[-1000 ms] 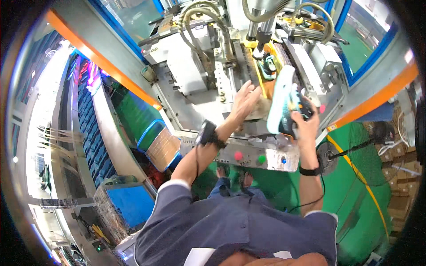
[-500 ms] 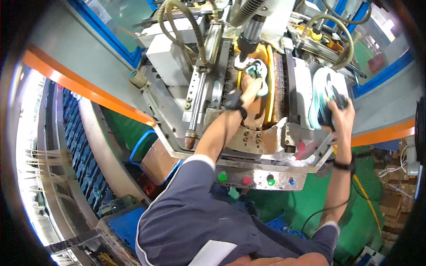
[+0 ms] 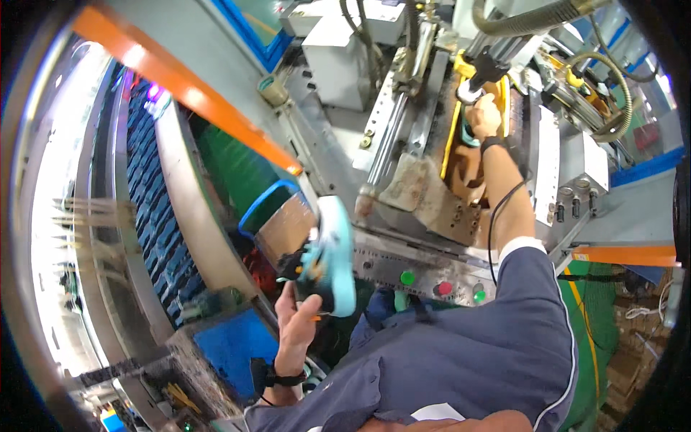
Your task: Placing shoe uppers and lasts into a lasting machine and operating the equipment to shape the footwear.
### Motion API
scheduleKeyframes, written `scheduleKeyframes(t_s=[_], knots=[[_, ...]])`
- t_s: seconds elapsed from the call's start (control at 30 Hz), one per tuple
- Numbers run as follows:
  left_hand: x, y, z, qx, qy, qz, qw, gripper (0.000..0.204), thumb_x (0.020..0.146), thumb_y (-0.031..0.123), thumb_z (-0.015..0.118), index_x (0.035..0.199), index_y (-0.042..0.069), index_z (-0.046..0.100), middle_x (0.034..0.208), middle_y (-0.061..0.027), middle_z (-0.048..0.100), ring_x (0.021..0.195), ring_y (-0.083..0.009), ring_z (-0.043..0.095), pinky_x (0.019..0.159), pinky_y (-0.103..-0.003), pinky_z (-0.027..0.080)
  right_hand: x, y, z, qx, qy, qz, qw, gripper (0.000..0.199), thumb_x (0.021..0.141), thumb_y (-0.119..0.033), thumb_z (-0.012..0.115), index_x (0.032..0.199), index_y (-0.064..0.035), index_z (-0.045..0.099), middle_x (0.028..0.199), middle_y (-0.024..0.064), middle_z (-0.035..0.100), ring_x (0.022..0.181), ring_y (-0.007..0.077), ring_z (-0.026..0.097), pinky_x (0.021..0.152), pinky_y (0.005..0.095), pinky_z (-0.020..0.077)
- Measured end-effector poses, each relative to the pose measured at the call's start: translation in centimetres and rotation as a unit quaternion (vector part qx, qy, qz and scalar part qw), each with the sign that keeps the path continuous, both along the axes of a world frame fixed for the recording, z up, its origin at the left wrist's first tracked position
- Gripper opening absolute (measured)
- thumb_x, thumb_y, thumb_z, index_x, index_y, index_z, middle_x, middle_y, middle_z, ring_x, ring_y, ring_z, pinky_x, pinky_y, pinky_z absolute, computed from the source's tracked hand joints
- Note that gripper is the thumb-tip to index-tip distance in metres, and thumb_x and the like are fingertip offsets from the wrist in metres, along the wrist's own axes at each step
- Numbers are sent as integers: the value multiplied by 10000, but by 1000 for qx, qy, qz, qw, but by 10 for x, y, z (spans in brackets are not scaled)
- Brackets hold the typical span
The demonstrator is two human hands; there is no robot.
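The left hand (image 3: 296, 317) held a shoe (image 3: 330, 261) low at the left, while the right hand (image 3: 484, 115) reached up into the machine (image 3: 403, 144) behind the button panel (image 3: 425, 270).

Dark blue short-sleeved shirt (image 3: 461, 360), white piping; black wristbands (image 3: 277, 378) both wrists

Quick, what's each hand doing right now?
Left hand: closed on a light blue shoe.
Right hand: up in the machine; grip cannot be told.
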State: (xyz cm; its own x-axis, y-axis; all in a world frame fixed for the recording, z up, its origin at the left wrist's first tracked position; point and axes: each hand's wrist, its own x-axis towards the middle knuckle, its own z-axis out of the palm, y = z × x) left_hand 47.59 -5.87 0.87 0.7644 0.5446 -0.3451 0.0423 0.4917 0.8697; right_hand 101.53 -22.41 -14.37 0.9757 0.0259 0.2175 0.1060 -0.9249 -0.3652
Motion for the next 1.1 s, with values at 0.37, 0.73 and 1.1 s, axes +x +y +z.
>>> scheduleKeyframes(t_s=[0.37, 0.73, 1.1], knots=[[-115, -107, -83, -159, -57, 347, 922, 444, 864, 138, 679, 1212, -79, 509, 1092, -115, 619, 980, -190, 619, 866, -340, 507, -344, -20, 15, 160, -29, 527, 834, 78, 856, -36, 588, 915, -20, 637, 849, 146, 621, 791, 307, 608, 724, 369, 488], [-244, -233, -83, -237, -3, 587, 774, 321, 820, 80, 684, 1117, -15, 605, 1054, -138, 629, 952, -259, 638, 808, -347, 500, -387, 1, -112, -1, -2, 625, 781, 170, 875, -155, 579, 999, -58, 642, 963, 141, 629, 942, 316, 593, 807, 414, 480], [-573, -237, -190, -60, 93, 817, 567, 278, 803, 130, 706, 1015, -27, 619, 896, -103, 661, 759, -205, 658, 641, -329, 544, -580, 197, 158, 342, -4, 723, 600, 186, 924, -122, 624, 1067, -5, 647, 942, 66, 659, 832, 139, 603, 728, 281, 492]])
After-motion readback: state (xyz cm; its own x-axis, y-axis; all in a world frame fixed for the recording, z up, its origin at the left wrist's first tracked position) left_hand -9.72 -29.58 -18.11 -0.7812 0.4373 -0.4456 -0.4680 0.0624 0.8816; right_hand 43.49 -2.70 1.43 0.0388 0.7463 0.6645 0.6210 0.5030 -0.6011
